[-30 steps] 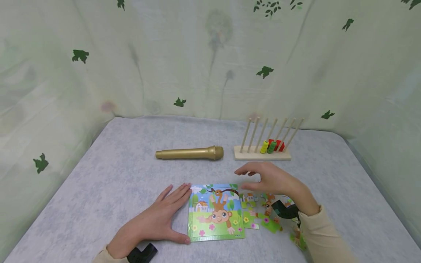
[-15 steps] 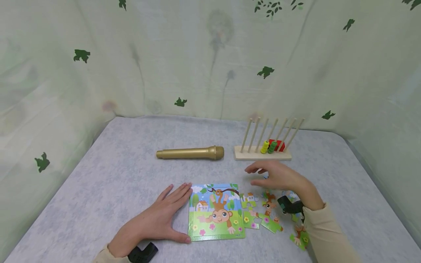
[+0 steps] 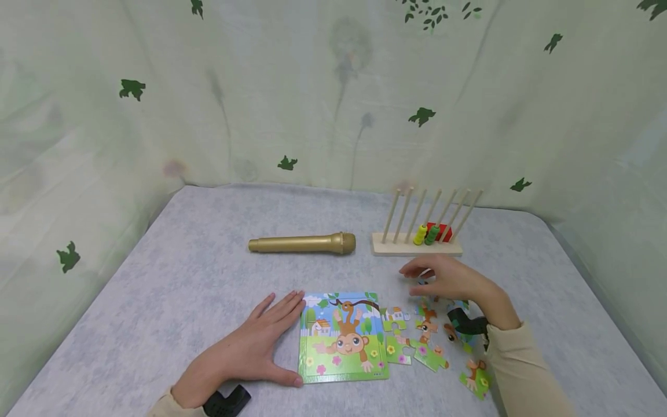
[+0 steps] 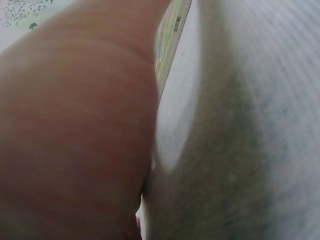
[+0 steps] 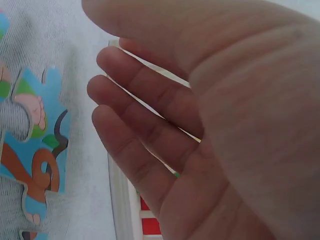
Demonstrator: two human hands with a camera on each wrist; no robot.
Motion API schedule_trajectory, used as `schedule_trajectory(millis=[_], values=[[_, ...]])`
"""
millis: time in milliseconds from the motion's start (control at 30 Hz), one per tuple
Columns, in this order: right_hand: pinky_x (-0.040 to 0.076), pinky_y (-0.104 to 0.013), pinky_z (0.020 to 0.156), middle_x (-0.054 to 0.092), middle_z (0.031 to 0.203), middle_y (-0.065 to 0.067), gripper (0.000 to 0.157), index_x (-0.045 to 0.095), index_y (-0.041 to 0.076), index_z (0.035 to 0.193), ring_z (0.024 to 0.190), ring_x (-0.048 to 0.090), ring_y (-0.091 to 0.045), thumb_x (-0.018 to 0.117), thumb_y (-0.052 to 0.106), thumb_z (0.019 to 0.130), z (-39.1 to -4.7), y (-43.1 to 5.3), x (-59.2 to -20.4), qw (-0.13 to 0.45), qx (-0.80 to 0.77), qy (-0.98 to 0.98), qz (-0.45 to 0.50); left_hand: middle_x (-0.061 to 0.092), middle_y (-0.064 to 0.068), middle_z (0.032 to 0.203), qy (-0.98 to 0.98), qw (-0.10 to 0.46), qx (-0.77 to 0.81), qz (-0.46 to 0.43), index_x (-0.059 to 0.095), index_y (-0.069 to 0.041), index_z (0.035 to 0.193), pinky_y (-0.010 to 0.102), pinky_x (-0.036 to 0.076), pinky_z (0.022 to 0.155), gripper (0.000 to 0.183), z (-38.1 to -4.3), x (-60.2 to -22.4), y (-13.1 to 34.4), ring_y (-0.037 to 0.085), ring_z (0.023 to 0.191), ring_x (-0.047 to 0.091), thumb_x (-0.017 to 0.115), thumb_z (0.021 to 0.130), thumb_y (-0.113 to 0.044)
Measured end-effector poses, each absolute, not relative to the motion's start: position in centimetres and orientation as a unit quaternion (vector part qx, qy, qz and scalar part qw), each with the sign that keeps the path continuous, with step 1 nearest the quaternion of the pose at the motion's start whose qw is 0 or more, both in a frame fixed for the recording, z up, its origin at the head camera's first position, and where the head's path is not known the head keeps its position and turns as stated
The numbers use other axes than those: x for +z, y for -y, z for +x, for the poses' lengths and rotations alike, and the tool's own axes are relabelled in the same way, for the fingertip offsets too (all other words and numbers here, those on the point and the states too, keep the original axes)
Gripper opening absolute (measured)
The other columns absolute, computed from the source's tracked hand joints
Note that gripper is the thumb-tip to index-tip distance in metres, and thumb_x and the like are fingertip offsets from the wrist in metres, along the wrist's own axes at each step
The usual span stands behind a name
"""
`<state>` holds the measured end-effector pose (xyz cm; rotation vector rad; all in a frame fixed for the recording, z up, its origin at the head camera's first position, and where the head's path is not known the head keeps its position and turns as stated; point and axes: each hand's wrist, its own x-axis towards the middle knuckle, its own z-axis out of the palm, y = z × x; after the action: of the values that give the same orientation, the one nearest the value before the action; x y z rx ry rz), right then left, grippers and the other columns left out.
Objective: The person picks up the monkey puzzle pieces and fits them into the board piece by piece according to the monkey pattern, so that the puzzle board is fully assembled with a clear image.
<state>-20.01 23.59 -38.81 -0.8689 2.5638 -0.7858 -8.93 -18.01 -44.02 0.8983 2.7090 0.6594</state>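
A person's left hand [image 3: 251, 345] rests at the lower left of the frame, fingers straight and thumb spread wide, tips touching the left edge of a monkey puzzle board [image 3: 341, 337] at lower center. Above, near center, a gold microphone [image 3: 299, 244] lies on its side on the gray-blue table cover [image 3: 203, 260]. Loose puzzle pieces [image 3: 429, 355] lie right of the board, the nearest just beside it. Right of center stands a wooden rack [image 3: 417, 250] with 7 rods (yellow beads [image 3: 420, 236] and green beads [image 3: 431, 236] sit on 2). Farther right, the right hand [image 3: 454, 280] hovers near the pieces, fingers loosely bent, thumb apart, holding nothing.
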Motion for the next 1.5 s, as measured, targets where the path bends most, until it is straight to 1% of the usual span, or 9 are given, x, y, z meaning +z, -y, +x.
schedule_trajectory(millis=[167,367,700,800,1000,1067,1167,1367,1500], values=[[0.059,-0.046,0.096,0.071,0.124,-0.008,0.039,0.069,0.007,0.129,0.115,0.068,-0.030,0.077,0.023,0.094,-20.0,-24.1,-38.8,0.173,-0.278,-0.901,-0.285,0.015,0.006,0.173,-0.920,0.100,0.221,0.307,0.025,-0.006,0.164,0.054,0.001,0.127,0.131,-8.9,-44.1,18.0,0.025,0.160,0.013,0.071,0.070,-0.085],[0.058,-0.047,0.098,0.071,0.122,-0.005,0.037,0.069,0.008,0.126,0.113,0.068,-0.027,0.078,0.022,0.094,-20.2,-24.7,-39.0,0.190,-0.282,-0.901,-0.271,0.015,0.006,0.174,-0.920,0.098,0.221,0.307,0.025,-0.006,0.164,0.053,0.001,0.127,0.131,-8.9,-44.1,18.0,0.025,0.160,0.014,0.070,0.070,-0.085],[0.059,-0.046,0.096,0.071,0.121,-0.008,0.032,0.070,0.005,0.121,0.111,0.068,-0.029,0.079,0.018,0.093,-20.5,-25.7,-39.2,0.187,-0.280,-0.899,-0.281,0.014,0.006,0.174,-0.921,0.102,0.221,0.305,0.025,-0.007,0.164,0.050,-0.001,0.126,0.131,-8.8,-44.1,18.0,0.025,0.161,0.013,0.070,0.071,-0.085],[0.059,-0.045,0.095,0.071,0.119,-0.007,0.031,0.070,0.005,0.120,0.110,0.068,-0.028,0.079,0.018,0.092,-20.6,-25.7,-39.4,0.185,-0.276,-0.901,-0.279,0.014,0.006,0.174,-0.920,0.101,0.222,0.306,0.024,-0.007,0.164,0.045,-0.004,0.126,0.130,-8.8,-44.1,18.0,0.025,0.161,0.013,0.071,0.071,-0.085],[0.060,-0.043,0.092,0.071,0.115,-0.006,0.029,0.071,0.005,0.117,0.106,0.068,-0.025,0.080,0.018,0.092,-20.8,-25.7,-39.6,0.187,-0.274,-0.903,-0.275,0.015,0.006,0.174,-0.919,0.097,0.221,0.311,0.025,-0.007,0.164,0.028,-0.015,0.124,0.129,-8.8,-44.2,18.0,0.025,0.160,0.014,0.070,0.071,-0.085],[0.060,-0.042,0.091,0.071,0.113,-0.005,0.028,0.071,0.006,0.116,0.103,0.067,-0.022,0.080,0.017,0.092,-20.8,-25.7,-39.7,0.189,-0.273,-0.903,-0.272,0.015,0.006,0.174,-0.919,0.097,0.221,0.311,0.025,-0.007,0.164,0.026,-0.017,0.123,0.129,-8.8,-44.2,18.0,0.025,0.160,0.014,0.070,0.072,-0.085],[0.060,-0.040,0.089,0.071,0.111,-0.004,0.027,0.071,0.006,0.115,0.100,0.067,-0.019,0.080,0.015,0.092,-20.8,-25.6,-39.8,0.190,-0.273,-0.904,-0.267,0.015,0.006,0.174,-0.920,0.098,0.220,0.310,0.025,-0.007,0.164,0.028,-0.015,0.124,0.129,-8.8,-44.1,18.0,0.025,0.160,0.013,0.070,0.071,-0.085],[0.060,-0.038,0.087,0.070,0.109,-0.003,0.026,0.071,0.006,0.115,0.098,0.066,-0.017,0.080,0.014,0.091,-20.8,-25.2,-39.7,0.189,-0.273,-0.907,-0.259,0.015,0.006,0.174,-0.920,0.098,0.221,0.309,0.025,-0.007,0.164,0.046,-0.003,0.126,0.130,-8.8,-44.1,18.0,0.025,0.160,0.013,0.071,0.071,-0.085],[0.060,-0.037,0.086,0.070,0.109,-0.003,0.026,0.071,0.007,0.115,0.098,0.065,-0.017,0.080,0.014,0.091,-20.9,-25.1,-39.8,0.188,-0.273,-0.907,-0.260,0.015,0.006,0.174,-0.920,0.097,0.222,0.309,0.025,-0.007,0.164,0.046,-0.003,0.126,0.130,-8.8,-44.2,18.0,0.025,0.160,0.014,0.071,0.071,-0.085]])
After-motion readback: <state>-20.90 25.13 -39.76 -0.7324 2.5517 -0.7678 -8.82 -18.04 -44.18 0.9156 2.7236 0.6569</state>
